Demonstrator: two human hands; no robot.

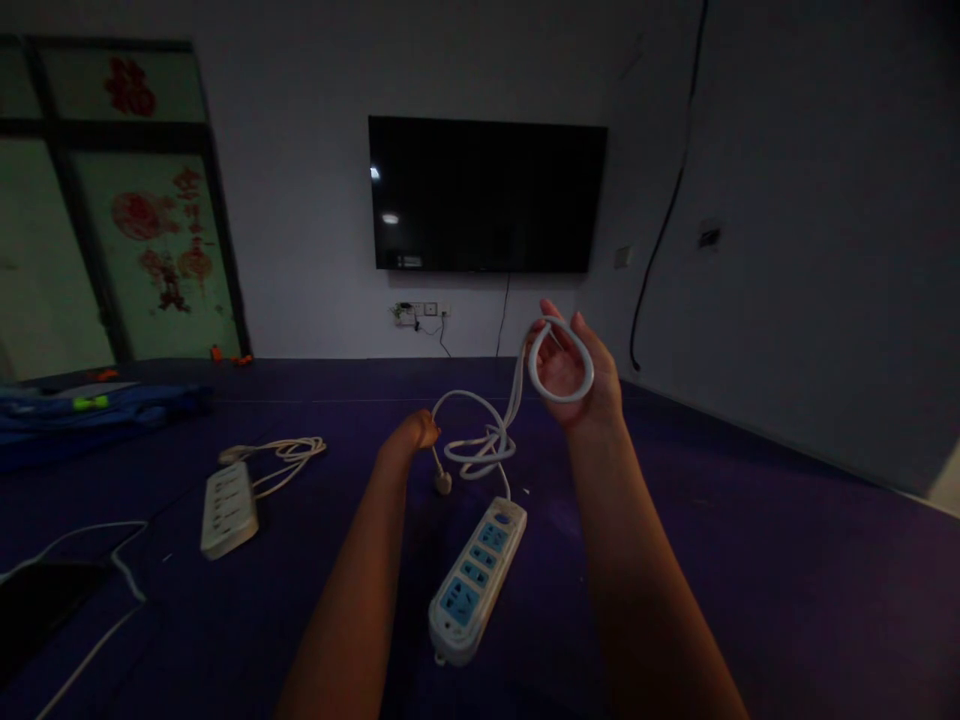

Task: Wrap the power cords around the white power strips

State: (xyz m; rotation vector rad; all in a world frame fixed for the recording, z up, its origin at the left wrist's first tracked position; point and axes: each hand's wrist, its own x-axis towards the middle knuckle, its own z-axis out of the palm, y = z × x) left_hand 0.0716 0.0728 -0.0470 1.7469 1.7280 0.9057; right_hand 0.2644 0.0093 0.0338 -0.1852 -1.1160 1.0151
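A white power strip [478, 580] with blue sockets lies on the purple floor between my forearms. Its white cord [480, 455] runs from the far end into loose loops. My right hand [574, 365] is raised, palm up, with a loop of the cord lying across the palm and the fingers curled round part of it. Lower and to the left, my left hand [417, 432] is closed on the cord close to its plug end. The plug [443, 483] hangs just below that hand, near the floor. Part of the left fingers is hidden from view.
Another white power strip [229, 510] with a coiled cord [296, 453] lies to the left. A dark flat object [45, 610] and a thin white cable [131, 565] are at the lower left. Blue fabric [112, 408] lies beyond. A television [487, 195] hangs on the far wall.
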